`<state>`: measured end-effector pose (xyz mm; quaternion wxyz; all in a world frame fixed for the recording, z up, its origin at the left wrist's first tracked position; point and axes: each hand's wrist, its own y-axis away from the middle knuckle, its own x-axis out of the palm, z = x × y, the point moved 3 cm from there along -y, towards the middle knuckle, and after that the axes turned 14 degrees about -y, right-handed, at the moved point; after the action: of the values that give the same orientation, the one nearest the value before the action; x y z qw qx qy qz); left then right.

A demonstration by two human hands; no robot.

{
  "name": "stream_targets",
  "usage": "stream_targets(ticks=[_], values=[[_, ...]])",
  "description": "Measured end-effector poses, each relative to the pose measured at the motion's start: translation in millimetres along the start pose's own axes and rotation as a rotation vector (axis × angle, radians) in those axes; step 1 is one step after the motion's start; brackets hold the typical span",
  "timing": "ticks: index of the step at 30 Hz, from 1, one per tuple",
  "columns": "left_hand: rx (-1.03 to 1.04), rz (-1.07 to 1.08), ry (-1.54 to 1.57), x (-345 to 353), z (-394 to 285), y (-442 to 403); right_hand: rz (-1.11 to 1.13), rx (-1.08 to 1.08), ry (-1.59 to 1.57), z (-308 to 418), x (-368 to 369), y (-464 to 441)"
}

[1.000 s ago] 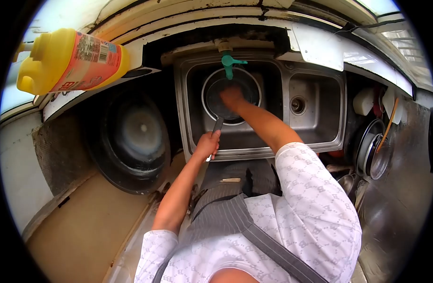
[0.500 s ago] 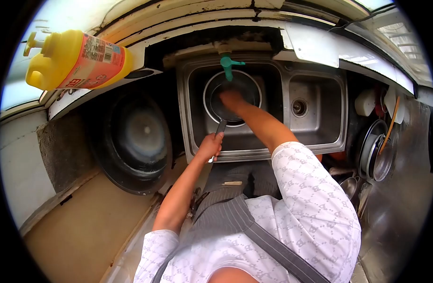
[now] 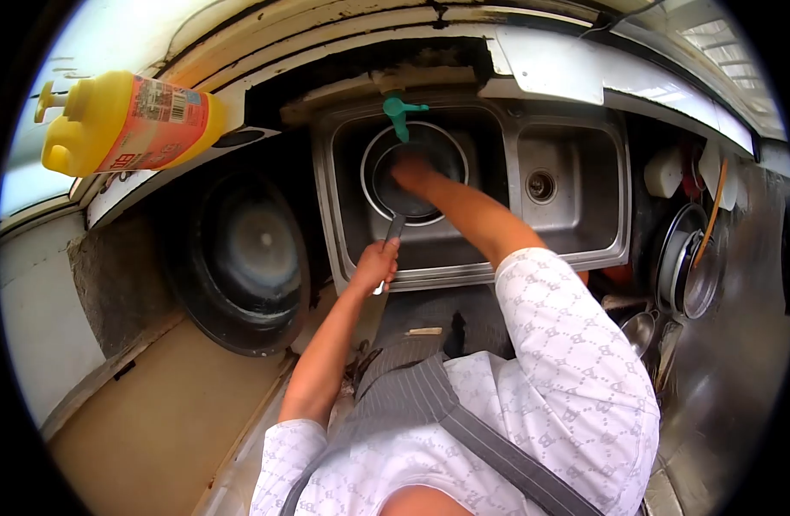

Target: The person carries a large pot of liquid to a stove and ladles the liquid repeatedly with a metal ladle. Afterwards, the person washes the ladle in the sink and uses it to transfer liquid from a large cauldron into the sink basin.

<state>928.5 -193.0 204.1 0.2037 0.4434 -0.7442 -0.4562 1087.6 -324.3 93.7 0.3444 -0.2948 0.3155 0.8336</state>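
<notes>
A round dark pan (image 3: 447, 159) with a bright metal rim lies in the larger left basin of the steel sink (image 3: 464, 275), under the green tap (image 3: 398, 112). Its handle (image 3: 396, 227) points toward me, and my left hand (image 3: 375, 265) is closed round it at the sink's front edge. My right hand (image 3: 414, 172) reaches inside the pan, low against its inner surface. Motion blur smears its fingers, and whether they hold anything cannot be made out.
A large black basin (image 3: 249, 258) stands left of the sink. On the ledge at the upper left is a yellow pump bottle (image 3: 137, 125). To the right are the smaller sink bowl (image 3: 575, 185), stacked pans (image 3: 700, 275) and a metal ladle (image 3: 639, 331).
The view has shifted slightly, so the sink appears a little further left. My left hand keeps its grip on the handle, and my right hand stays inside the pan.
</notes>
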Motion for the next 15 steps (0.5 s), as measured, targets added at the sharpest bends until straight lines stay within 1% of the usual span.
stream_targets(ticks=[2, 3, 5, 6, 8, 9, 11, 12, 14, 15], values=[[-0.008, 0.021, 0.037, -4.3, -2.0, -0.7, 0.202, 0.016, 0.175, -11.9, -6.8, 10.5], [-0.017, 0.025, 0.041, -6.0, -0.2, 0.0, 0.208, 0.022, 0.175, -5.7, -17.4, 26.0], [-0.012, 0.020, 0.005, -10.3, 3.7, -4.2, 0.407, 0.004, 0.223, 16.5, -41.4, 55.9], [-0.011, 0.023, 0.004, -10.7, 2.6, -3.9, 0.406, 0.007, 0.222, 11.7, -34.5, 53.5], [-0.022, 0.060, 0.028, -10.0, 0.8, -3.9, 0.645, 0.019, -0.296, 1.5, -6.7, 45.1], [-0.025, 0.060, 0.026, -7.4, 3.1, -2.7, 0.645, 0.018, -0.300, 6.7, -2.6, 46.1], [0.034, 0.068, -0.029, -1.1, 0.9, -4.3, 0.343, 0.156, -0.574, 16.0, -1.1, 41.4], [0.033, 0.066, -0.034, -0.1, -1.7, -3.4, 0.340, 0.153, -0.578, 25.0, 1.4, 42.4], [0.015, 0.042, -0.086, 0.4, -6.3, 0.7, -0.011, 0.165, -0.716, 41.3, -5.2, 40.5], [0.026, 0.031, -0.123, 1.2, -4.7, -2.1, -0.012, 0.162, -0.714, 48.3, -4.0, 30.9]])
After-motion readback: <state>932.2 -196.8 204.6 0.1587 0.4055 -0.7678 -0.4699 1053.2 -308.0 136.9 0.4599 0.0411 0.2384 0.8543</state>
